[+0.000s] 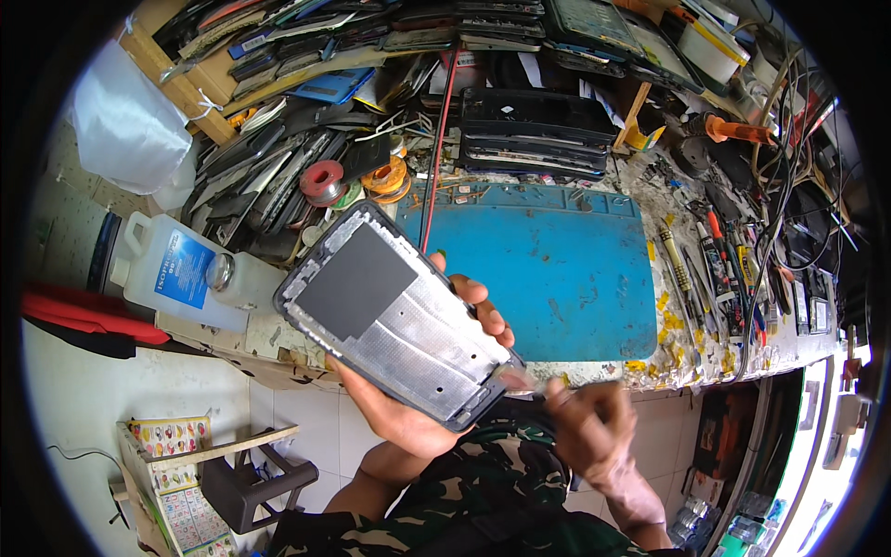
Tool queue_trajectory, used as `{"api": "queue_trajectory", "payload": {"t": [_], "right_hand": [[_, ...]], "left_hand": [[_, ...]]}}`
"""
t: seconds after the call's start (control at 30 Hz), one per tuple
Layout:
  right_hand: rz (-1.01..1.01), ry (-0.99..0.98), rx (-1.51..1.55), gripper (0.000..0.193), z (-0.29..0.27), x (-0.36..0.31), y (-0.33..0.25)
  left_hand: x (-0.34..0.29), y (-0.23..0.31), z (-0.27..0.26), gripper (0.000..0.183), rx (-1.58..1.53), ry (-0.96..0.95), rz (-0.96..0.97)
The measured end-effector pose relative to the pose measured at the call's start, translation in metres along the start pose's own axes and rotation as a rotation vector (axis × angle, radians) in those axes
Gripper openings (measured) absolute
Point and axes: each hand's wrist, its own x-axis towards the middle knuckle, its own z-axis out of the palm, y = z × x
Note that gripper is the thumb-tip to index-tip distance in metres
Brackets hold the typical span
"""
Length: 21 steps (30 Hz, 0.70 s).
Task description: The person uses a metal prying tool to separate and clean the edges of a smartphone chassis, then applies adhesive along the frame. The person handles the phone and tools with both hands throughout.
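Observation:
My left hand [399,408] grips a phone frame [418,339] from below, the palm under its near side and the fingertips curled over its far edge. The frame is tilted, with a black rim, bare silvery metal and a dark grey rectangular patch at its upper left. Off the frame's lower right corner, my right hand [594,427] is closed and blurred by motion. A small pale blurred thing [516,377] sticks out from its fingers to that corner; its kind cannot be made out. Beyond the frame lies a worn blue work mat [548,269].
Tweezers, screwdrivers and other tools [719,265] lie right of the mat. To the left stand a white jug [181,265] and a small lidded bottle [227,274]. Solder spools [322,181] and stacked phone parts [534,130] crowd the back. A dark stool [255,483] stands below the bench.

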Motion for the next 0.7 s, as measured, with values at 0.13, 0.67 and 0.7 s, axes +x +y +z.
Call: {"api": "queue_trajectory", "payload": {"t": [0.13, 0.67, 0.7], "right_hand": [[0.014, 0.047, -0.055, 0.068, -0.001, 0.009, -0.007], [0.05, 0.224, -0.169, 0.069, -0.017, 0.065, -0.013], [0.044, 0.241, -0.197, 0.068, -0.018, 0.067, -0.013]], "left_hand": [[-0.002, -0.004, -0.003, 0.104, -0.021, 0.017, -0.04], [-0.031, -0.017, -0.002, 0.117, 0.336, 0.08, -0.3], [-0.032, -0.019, -0.003, 0.117, 0.306, 0.08, -0.291]]}}
